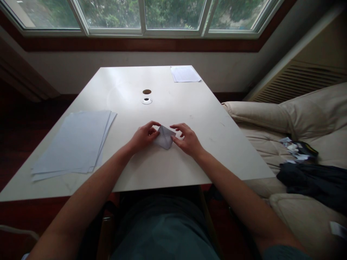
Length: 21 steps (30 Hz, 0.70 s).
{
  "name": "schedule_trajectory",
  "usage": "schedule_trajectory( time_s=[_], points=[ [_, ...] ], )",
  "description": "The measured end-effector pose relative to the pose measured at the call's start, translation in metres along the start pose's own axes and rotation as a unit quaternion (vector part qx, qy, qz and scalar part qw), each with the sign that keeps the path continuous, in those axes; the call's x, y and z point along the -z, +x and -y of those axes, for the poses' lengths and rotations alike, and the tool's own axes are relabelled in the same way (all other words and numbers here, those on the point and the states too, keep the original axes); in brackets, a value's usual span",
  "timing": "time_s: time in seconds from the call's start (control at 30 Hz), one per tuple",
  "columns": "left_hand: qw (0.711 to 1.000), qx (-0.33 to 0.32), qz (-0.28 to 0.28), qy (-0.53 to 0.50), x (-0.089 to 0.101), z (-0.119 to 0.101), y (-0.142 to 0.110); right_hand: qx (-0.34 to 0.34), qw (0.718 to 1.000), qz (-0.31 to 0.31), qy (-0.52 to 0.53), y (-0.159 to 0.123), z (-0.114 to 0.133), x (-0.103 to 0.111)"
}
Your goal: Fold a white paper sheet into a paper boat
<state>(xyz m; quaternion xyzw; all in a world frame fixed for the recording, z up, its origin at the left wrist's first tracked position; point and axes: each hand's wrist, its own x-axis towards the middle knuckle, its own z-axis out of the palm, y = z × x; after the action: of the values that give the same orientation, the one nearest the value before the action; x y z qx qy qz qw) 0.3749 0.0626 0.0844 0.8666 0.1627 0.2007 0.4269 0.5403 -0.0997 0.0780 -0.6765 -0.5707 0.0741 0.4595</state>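
A small folded piece of white paper (165, 138), with crease lines and a pointed lower corner, is between my two hands just above the table's near half. My left hand (145, 135) pinches its left side, thumb below and index finger at the top corner. On the other side, my right hand (187, 139) has its thumb against the right corner of the paper. Its index finger is raised and apart from the thumb, and the other fingers curl loosely.
The white table (130, 162) carries a stack of white sheets (73, 141) at left and more papers (185, 74) at the far right corner. A round hole (146, 92) and a metal-rimmed grommet (146, 101) sit mid-table. To the right stands a beige sofa (255, 112) with dark cloth (311, 184).
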Motion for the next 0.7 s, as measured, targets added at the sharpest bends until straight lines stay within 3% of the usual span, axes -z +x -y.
schedule_trajectory(
  time_s=[0.13, 0.17, 0.27, 0.37, 0.7],
  points=[
    [0.986, -0.097, -0.048, 0.128, 0.004, -0.001, -0.001, 0.050, 0.995, 0.059, -0.060, 0.000, -0.007, 0.000],
    [0.978, -0.133, -0.039, 0.155, 0.006, -0.003, -0.002, 0.056, 0.993, 0.074, -0.066, -0.001, -0.008, 0.000],
    [0.963, -0.195, 0.063, 0.173, 0.014, -0.008, -0.007, 0.064, 0.989, 0.110, -0.078, -0.002, -0.010, 0.001],
    [0.957, -0.202, 0.102, 0.183, 0.017, -0.009, -0.008, 0.065, 0.986, 0.130, -0.086, -0.001, -0.010, 0.003],
    [0.971, -0.184, 0.072, 0.132, 0.013, -0.003, -0.004, 0.060, 0.987, 0.133, -0.067, 0.000, -0.009, 0.008]
  ],
)
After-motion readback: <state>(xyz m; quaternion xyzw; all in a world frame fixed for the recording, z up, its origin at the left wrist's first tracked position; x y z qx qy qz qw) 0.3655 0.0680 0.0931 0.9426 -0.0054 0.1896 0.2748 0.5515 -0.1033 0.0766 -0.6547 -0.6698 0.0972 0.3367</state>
